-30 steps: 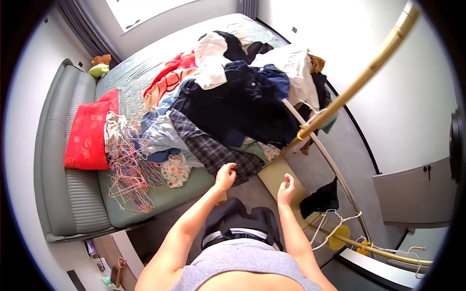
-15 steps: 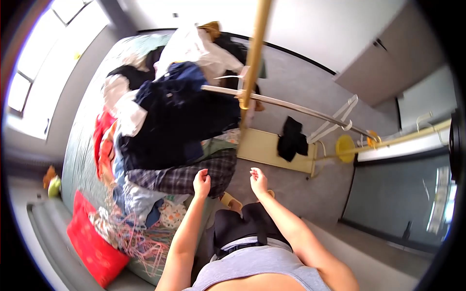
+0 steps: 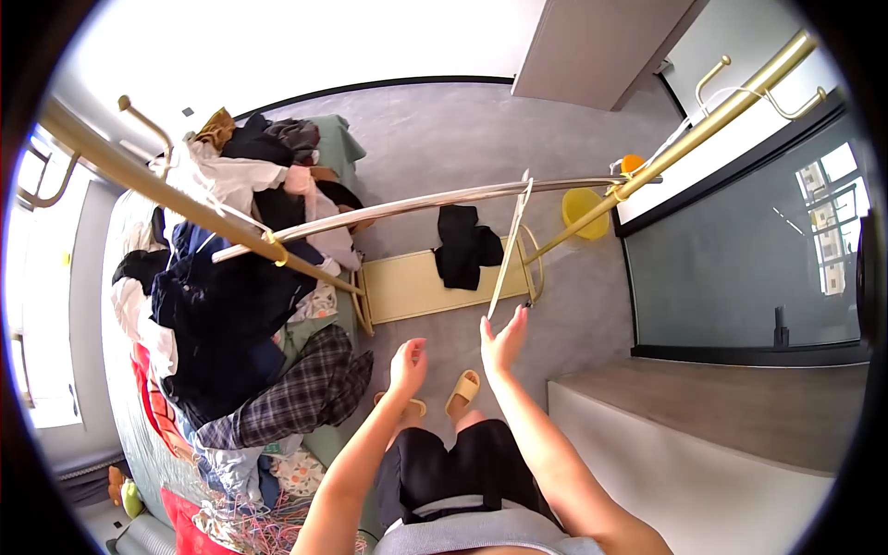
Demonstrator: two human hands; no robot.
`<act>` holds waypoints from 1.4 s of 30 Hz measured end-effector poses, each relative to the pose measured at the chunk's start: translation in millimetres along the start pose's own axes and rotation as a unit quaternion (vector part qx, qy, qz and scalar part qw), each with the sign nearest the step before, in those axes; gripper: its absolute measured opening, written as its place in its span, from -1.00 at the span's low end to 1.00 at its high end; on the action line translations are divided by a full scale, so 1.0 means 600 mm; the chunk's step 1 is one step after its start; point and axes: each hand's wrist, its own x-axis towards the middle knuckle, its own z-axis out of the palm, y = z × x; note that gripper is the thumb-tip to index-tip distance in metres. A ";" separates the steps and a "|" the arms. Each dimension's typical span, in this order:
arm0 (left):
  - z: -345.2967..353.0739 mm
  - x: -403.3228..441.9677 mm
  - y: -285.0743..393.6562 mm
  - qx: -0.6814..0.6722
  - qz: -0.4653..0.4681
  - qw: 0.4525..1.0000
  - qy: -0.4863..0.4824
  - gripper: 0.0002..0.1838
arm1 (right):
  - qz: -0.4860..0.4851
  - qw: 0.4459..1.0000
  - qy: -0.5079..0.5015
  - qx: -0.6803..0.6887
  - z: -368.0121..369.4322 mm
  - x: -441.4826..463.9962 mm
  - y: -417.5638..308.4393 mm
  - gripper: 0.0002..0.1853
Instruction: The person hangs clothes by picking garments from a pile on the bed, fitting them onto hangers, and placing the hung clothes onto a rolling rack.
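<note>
And the right hand (image 3: 504, 326) is raised, fingers spread, to the lower end of the white hanger (image 3: 509, 253), which is hung from the metal rail (image 3: 416, 203); contact can't be made out! The left hand (image 3: 408, 366) is held loosely curled nearby, whether pressed together can't be told.

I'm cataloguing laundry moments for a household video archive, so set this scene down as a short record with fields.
Left hand: loosely curled in the air, nothing visible in it
Right hand: at the lower end of a white hanger; whether it grips is unclear
Hanger support: silver rail
Rack shelf: black garment lying on it
Bed: heaped clothes, including a plaid garment
Near rack: yellow basin
</note>
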 end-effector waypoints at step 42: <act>0.528 0.614 -0.582 -0.110 -0.142 0.961 -0.210 -0.64 | 0.215 0.936 -0.014 0.279 0.313 -0.119 0.557 -0.94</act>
